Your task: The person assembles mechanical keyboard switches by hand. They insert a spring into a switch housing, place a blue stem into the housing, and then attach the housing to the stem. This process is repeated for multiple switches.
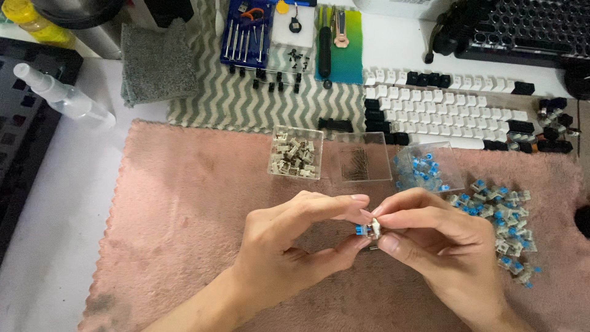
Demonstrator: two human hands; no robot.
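Both hands meet over a pink cloth (178, 203). My left hand (289, 246) and my right hand (436, 246) pinch one small keyboard switch (367, 230) with a blue stem between thumbs and forefingers. To the right lies a loose pile of blue-stemmed switches (504, 221). Behind the hands stand three clear boxes: one with grey switch parts (295, 152), one with thin dark springs (358, 158), one with blue stems (425, 170).
White and black keycaps (448, 114) lie in rows at the back right. A blue case of screwdrivers (246, 34), a grey cloth (157, 61), a spray bottle (61, 95) and a stripped keyboard frame (522, 27) sit along the back.
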